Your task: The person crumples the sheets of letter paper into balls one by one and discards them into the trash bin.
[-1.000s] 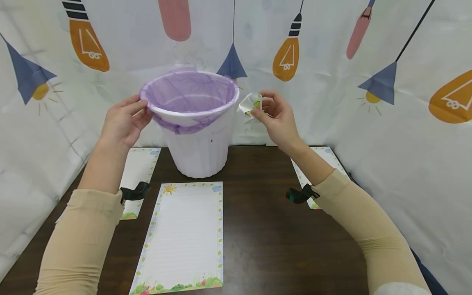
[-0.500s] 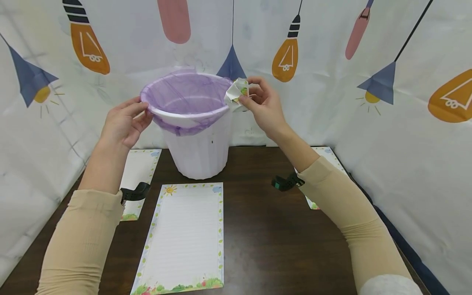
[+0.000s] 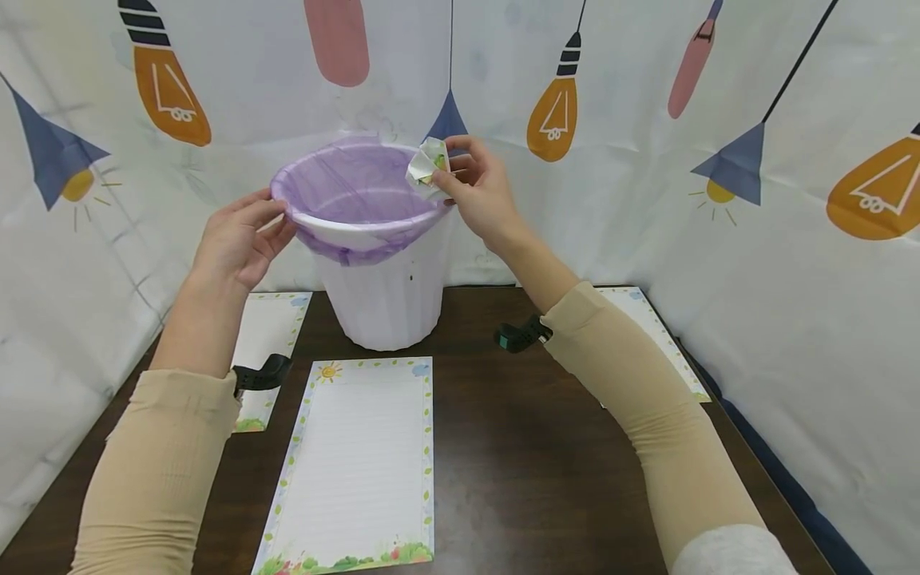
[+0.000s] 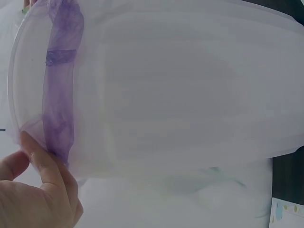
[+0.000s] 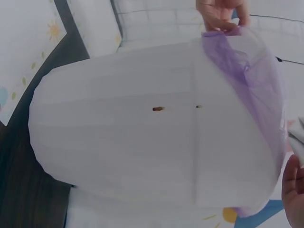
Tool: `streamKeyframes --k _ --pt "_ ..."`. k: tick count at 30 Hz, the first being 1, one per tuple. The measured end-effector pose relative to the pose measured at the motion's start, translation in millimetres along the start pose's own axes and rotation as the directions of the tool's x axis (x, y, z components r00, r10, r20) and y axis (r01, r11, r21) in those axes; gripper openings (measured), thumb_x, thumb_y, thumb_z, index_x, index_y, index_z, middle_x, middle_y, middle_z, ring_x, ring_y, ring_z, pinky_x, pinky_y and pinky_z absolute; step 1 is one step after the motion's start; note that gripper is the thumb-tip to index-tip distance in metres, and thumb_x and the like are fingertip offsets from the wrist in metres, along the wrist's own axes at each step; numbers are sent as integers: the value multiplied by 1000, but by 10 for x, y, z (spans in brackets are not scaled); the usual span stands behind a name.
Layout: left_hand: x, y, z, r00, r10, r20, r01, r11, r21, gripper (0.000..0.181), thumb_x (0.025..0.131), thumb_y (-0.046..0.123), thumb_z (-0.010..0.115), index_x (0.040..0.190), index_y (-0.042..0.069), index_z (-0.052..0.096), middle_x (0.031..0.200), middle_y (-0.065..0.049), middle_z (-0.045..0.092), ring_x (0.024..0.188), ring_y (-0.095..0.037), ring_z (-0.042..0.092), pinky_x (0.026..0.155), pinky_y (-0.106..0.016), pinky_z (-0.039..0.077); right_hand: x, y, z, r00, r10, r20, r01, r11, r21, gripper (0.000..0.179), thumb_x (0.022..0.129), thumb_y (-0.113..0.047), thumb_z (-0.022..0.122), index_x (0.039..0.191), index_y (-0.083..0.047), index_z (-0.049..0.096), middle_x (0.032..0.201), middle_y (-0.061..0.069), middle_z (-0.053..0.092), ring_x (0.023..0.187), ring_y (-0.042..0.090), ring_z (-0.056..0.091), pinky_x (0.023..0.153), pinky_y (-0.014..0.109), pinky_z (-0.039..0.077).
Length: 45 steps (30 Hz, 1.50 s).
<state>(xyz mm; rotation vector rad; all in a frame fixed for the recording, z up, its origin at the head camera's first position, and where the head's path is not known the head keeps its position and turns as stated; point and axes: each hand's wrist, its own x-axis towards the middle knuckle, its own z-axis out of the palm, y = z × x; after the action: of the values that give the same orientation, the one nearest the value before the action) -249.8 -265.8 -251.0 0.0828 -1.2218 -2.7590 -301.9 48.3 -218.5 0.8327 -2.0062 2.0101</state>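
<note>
A white trash bin [image 3: 381,295] with a purple bag [image 3: 345,188] folded over its rim stands upright on the dark table. My left hand [image 3: 240,239] holds the bin's rim at the left; its fingers [image 4: 47,171] lie against the outside, by the bag's folded edge. In my right hand [image 3: 477,188] is a crumpled piece of paper [image 3: 427,168], pinched between thumb and fingers over the right part of the bin's opening. Only part of that hand [image 5: 293,190] and of the paper [image 5: 297,137] shows in the right wrist view. The bottom of the bin's inside is hidden.
A lined notepad sheet [image 3: 359,463] with a leafy border lies in front of the bin. Similar sheets lie at the left [image 3: 269,327] and, partly under my right forearm, the right [image 3: 654,327]. A white cloth with printed lamps [image 3: 647,200] hangs around the table [image 3: 532,455].
My right hand has moved left with the crumpled paper, from beside the bin to above its opening. My left hand has stayed at the rim.
</note>
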Motion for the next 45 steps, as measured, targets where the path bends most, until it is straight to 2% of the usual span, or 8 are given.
streamKeyframes --k 7,13,16,19,29,36,41,45 --pt "-1 -9 -9 1000 5 4 -5 1000 16 27 91 -15 68 114 -4 61 108 -13 60 79 -27 71 75 -31 61 95 62 91 1000 6 -12 -7 998 -68 34 97 1 68 130 -5 59 106 13 66 89 24 63 68 33 55" --pt "-15 -21 -5 1000 3 12 -4 1000 6 25 91 -16 67 113 -5 61 107 -14 60 79 -27 70 75 -31 61 106 40 107 995 97 31 -91 984 -155 51 95 -13 75 141 -9 53 125 12 61 107 23 65 86 33 57" --pt "-23 -26 2 1000 2 17 -2 1000 12 25 92 -15 67 114 -5 61 109 -13 59 79 -27 70 76 -30 60 63 -3 79 987 148 66 -131 968 -214 65 94 -24 78 150 -15 45 144 6 52 124 18 58 97 31 52" --pt "-29 -30 10 1000 6 14 -7 1000 21 24 92 -15 67 113 -5 62 109 -13 59 79 -26 70 76 -30 60 -1 -47 32 985 145 89 -120 963 -240 68 94 -29 77 152 -17 43 151 3 45 133 16 51 101 31 50" --pt "-94 -66 -34 999 31 34 -35 994 103 30 96 0 70 124 -1 58 114 -11 59 87 -24 69 80 -30 60 -283 -63 -202 994 -7 105 27 981 -190 42 99 -12 68 137 -3 52 131 13 55 112 24 60 80 41 57" --pt "-203 -139 -143 999 34 37 -42 970 240 48 99 13 70 139 7 44 117 -8 55 87 -21 67 81 -27 59 -586 248 -415 986 -67 153 104 964 -246 26 100 -5 65 123 5 59 105 16 62 88 35 65 65 36 56" --pt "-268 -256 -254 999 25 43 -37 954 297 53 103 12 64 147 3 36 122 -9 50 82 -18 69 80 -26 59 -866 563 -475 964 52 262 29 954 -298 9 102 -7 65 108 0 66 92 16 66 79 28 65 68 36 56" --pt "-319 -368 -347 999 6 52 -22 947 321 50 104 11 61 146 2 37 126 -10 44 81 -17 69 78 -26 59 -1071 781 -450 911 212 354 -91 940 -328 8 102 -11 65 106 -5 68 94 11 68 83 28 66 74 40 57"
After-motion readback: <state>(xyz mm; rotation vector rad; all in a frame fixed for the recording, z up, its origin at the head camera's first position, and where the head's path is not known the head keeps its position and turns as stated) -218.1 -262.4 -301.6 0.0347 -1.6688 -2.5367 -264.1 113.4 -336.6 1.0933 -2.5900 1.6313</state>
